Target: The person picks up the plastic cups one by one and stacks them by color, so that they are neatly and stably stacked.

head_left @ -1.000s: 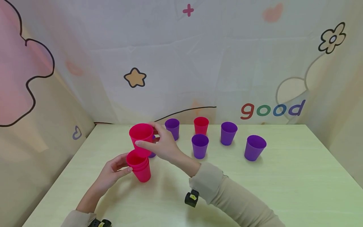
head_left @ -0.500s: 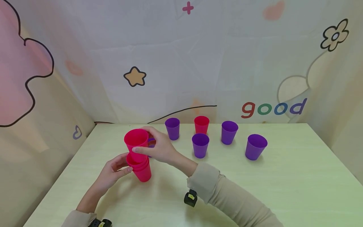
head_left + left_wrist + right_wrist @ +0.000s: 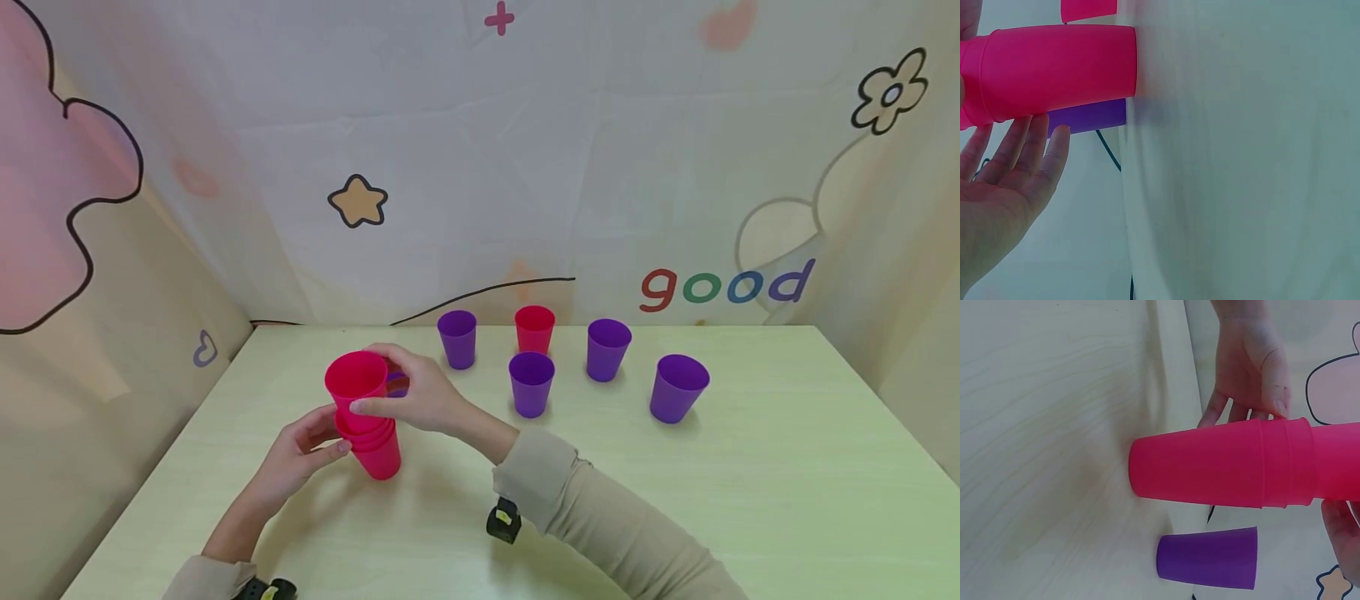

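The right hand [image 3: 427,398] pinches a red cup [image 3: 354,382] partway inside the stack [image 3: 379,460] the left hand [image 3: 297,457] grips.

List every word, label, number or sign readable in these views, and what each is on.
"good": coloured lettering on the backdrop.
"+": pink plus sign, also on the backdrop.
Cups: no readable text.
Black wrist devices: any markings are too small to read.

From above the near side, the head view looks forward and down across the desk [image 3: 750,492] to the far backdrop [image 3: 480,200]; both wrist views (turned sideways) look low and close toward it, sharing the red stack [image 3: 378,460].
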The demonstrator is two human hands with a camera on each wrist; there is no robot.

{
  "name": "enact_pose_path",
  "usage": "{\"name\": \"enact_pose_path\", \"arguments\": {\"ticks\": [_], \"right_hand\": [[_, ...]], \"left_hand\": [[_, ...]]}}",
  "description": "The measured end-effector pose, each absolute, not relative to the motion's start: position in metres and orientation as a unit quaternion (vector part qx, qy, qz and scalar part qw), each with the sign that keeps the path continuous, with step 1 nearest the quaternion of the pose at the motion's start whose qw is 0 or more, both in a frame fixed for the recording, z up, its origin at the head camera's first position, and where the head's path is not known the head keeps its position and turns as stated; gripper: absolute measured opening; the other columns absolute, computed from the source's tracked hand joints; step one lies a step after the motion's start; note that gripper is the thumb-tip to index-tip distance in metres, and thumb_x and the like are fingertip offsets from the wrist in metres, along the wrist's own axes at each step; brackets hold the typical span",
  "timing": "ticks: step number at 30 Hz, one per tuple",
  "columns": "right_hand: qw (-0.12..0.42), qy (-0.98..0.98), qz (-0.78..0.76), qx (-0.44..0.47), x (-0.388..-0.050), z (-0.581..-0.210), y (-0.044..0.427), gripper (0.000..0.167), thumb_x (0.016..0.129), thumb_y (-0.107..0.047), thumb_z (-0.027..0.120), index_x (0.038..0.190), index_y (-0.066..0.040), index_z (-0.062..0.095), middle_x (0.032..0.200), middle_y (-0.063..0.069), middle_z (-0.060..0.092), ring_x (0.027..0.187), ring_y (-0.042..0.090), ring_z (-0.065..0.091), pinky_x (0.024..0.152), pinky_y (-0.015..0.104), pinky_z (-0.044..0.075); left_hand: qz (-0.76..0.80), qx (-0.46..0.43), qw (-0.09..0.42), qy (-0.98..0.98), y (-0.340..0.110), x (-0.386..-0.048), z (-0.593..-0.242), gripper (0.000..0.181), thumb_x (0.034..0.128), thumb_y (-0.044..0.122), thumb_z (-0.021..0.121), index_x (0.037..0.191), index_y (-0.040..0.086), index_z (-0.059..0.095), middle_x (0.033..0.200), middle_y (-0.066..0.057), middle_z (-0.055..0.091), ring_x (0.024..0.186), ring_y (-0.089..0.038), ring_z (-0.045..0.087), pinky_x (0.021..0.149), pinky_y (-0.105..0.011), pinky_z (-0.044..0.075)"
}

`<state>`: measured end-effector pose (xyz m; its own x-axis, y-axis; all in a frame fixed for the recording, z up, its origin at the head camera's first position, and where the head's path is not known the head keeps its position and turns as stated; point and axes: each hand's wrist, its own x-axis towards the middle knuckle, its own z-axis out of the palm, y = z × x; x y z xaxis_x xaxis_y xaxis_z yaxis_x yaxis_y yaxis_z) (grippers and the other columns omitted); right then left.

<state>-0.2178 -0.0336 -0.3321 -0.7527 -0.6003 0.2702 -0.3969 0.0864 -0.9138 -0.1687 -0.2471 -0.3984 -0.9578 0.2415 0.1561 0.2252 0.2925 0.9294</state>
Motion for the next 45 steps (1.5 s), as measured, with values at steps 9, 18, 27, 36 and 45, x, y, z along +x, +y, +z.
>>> {"name": "enact_pose_path", "arguments": {"ticks": [9,18,27,36,45], "right_hand": [[0.093,0.748,-0.558,-0.347,-0.22,-0.343,-0.036,0.059,0.076,-0.021,0.074,0.128,-0.01,0.047,0.109,-0.001,0.06,0.094,0.009,0.058,0.077,0.022,0.049],[0.092,0.76,-0.546,-0.34,-0.219,-0.352,-0.036,0.061,0.075,-0.022,0.074,0.128,-0.01,0.047,0.109,-0.001,0.06,0.095,0.008,0.057,0.08,0.028,0.05],[0.093,0.764,-0.54,-0.34,-0.22,-0.358,-0.037,0.06,0.074,-0.022,0.075,0.126,-0.009,0.049,0.108,-0.002,0.06,0.093,0.007,0.057,0.077,0.022,0.049],[0.083,0.763,-0.538,-0.348,-0.221,-0.369,-0.039,0.057,0.074,-0.022,0.076,0.124,-0.008,0.052,0.106,-0.003,0.061,0.091,0.006,0.058,0.076,0.02,0.048],[0.084,0.775,-0.531,-0.333,-0.219,-0.37,-0.037,0.064,0.075,-0.023,0.075,0.13,-0.007,0.047,0.109,-0.001,0.06,0.095,0.009,0.057,0.08,0.026,0.049]], "left_hand": [[0.575,0.15,0.0,0.804,-0.249,-0.169,-0.4,0.049,0.085,0.009,0.063,0.129,-0.001,0.043,0.113,-0.001,0.057,0.1,-0.013,0.054,0.076,-0.027,0.051],[0.572,0.148,0.004,0.807,-0.251,-0.171,-0.402,0.049,0.0849,0.01,0.063,0.129,0.001,0.044,0.112,0.004,0.057,0.1,-0.011,0.054,0.078,-0.028,0.05],[0.572,0.153,-0.004,0.806,-0.249,-0.171,-0.402,0.047,0.0852,0.009,0.063,0.128,-0.001,0.045,0.111,0.007,0.058,0.098,-0.011,0.055,0.078,-0.027,0.05],[0.579,0.159,-0.005,0.799,-0.247,-0.169,-0.399,0.046,0.0857,0.006,0.061,0.127,-0.003,0.045,0.109,0.008,0.058,0.098,-0.012,0.055,0.079,-0.026,0.05],[0.58,0.153,-0.001,0.8,-0.247,-0.169,-0.398,0.047,0.0856,0.006,0.061,0.128,-0.003,0.044,0.11,0.008,0.058,0.099,-0.011,0.054,0.079,-0.027,0.049]]}}
